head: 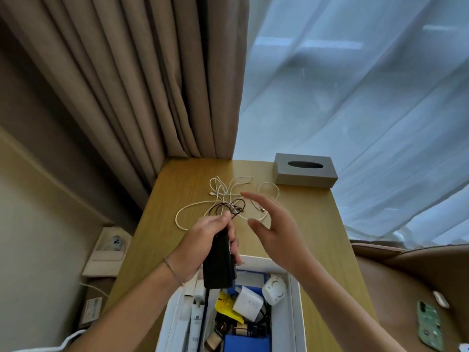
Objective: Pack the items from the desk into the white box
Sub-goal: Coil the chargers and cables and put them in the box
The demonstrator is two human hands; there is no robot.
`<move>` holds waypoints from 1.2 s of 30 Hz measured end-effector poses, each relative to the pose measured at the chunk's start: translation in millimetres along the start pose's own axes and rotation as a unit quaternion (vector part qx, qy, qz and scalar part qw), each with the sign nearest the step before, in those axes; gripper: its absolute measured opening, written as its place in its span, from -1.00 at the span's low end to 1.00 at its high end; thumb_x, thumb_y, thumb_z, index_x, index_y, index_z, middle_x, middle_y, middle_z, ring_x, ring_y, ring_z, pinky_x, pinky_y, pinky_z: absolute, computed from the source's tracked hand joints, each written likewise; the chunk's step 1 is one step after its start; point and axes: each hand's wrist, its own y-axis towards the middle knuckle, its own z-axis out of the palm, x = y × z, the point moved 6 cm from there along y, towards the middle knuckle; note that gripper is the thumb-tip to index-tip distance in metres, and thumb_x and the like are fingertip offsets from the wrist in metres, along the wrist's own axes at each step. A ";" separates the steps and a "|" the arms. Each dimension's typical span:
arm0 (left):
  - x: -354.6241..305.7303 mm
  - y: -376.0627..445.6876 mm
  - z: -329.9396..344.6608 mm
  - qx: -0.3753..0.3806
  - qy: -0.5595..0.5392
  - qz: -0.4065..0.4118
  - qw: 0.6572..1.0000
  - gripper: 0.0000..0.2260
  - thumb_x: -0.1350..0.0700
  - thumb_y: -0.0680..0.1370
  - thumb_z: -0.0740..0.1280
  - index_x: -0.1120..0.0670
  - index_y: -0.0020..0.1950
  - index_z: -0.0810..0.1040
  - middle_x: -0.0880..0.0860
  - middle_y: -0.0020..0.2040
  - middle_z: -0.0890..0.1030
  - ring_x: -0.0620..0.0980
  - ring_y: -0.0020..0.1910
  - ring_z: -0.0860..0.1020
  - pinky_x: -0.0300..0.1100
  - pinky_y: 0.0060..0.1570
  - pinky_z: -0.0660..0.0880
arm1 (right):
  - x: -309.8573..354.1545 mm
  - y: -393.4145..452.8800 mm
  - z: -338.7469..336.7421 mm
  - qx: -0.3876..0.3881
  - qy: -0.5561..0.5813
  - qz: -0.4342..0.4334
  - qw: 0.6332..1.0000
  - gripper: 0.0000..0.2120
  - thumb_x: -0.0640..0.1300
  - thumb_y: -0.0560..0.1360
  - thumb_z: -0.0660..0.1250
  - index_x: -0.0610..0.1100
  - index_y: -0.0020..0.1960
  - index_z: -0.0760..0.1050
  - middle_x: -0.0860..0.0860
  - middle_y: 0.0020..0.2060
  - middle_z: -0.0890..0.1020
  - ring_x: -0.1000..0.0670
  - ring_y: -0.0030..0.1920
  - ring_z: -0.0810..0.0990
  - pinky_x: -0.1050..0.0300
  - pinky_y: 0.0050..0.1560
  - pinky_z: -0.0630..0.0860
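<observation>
the white box (295, 313) sits at the near edge of the desk (312, 224), open and already well filled: a white charger (248, 303), a yellow packet (224, 304), a round white gadget (273, 289), something flat and blue (246, 342) and some dark bits too blurred to name.

just above the box's far left corner the left hand (203, 243) grips a black device (219, 262), fingers curled round its upper end, with a thin black cable (229, 208) looping out past the fingertips onto the desk. the right hand (276, 224) hovers beside it with fingers spread and relaxed, holding nothing, above the cables.

beyond the hands, a tangle of white cables (220, 191) lies loose mid-desk, still to be packed. at the far right corner stands a grey tissue box (305, 170), with curtains (127, 85) behind.

the step in hand looks like packing the black device with its trailing cable. the next move probably calls for gathering that black cable clear of the white ones, since they overlap and could drag along, then lowering the device into what little free space the box has left.
</observation>
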 end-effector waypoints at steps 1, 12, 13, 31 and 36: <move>-4.4 -5.4 -1.4 0.017 0.010 0.008 1.000 -0.65 0.00 0.68 0.17 0.16 -0.20 0.49 0.22 -0.32 0.54 0.22 -0.31 0.61 -0.04 -0.26 0.59 | 2.4 4.7 9.3 0.035 0.001 -0.004 0.999 -0.45 -0.26 0.54 0.40 0.20 0.41 0.43 0.29 0.31 0.54 0.28 0.35 0.44 0.40 0.33 0.33; -16.5 -30.1 -54.5 -0.168 -0.281 0.030 0.944 -0.76 -0.02 0.63 0.24 0.06 -0.19 0.47 0.11 -0.17 0.57 0.04 -0.15 0.55 0.05 0.14 0.47 | 7.3 3.0 50.1 0.021 0.101 0.070 0.992 -0.86 -0.11 0.62 0.31 0.00 -0.08 0.61 -0.02 -0.22 0.64 -0.08 -0.15 0.58 -0.26 -0.01 0.56; -19.1 -30.2 -52.8 -0.158 -0.304 0.032 0.939 -0.78 0.01 0.61 0.25 0.07 -0.19 0.47 0.10 -0.16 0.56 0.03 -0.14 0.54 0.06 0.19 0.44 | 8.4 1.7 53.8 0.019 0.103 0.074 0.992 -0.87 -0.13 0.62 0.31 -0.02 -0.06 0.61 -0.06 -0.21 0.64 -0.11 -0.15 0.58 -0.27 -0.02 0.56; -37.3 -24.7 -65.7 -0.164 -0.164 0.156 0.960 -0.55 0.35 0.44 0.39 0.10 0.30 0.51 0.11 0.07 0.60 0.04 0.11 0.62 -0.10 0.12 0.60 | 0.3 -22.0 96.2 0.067 0.070 0.165 0.981 -0.79 -0.15 0.65 0.26 0.11 0.09 0.61 -0.01 -0.17 0.71 0.01 -0.16 0.67 -0.07 0.08 0.63; -34.3 -23.1 -73.5 -0.234 0.012 0.222 0.946 -0.55 0.44 0.45 0.43 0.03 0.23 0.56 0.09 0.07 0.67 -0.08 0.07 0.67 -0.31 0.04 0.57 | 30.1 -40.3 123.7 0.164 0.031 0.127 0.978 -0.77 -0.03 0.65 0.24 0.07 0.27 0.56 0.03 -0.28 0.70 0.16 -0.26 0.67 0.17 -0.06 0.62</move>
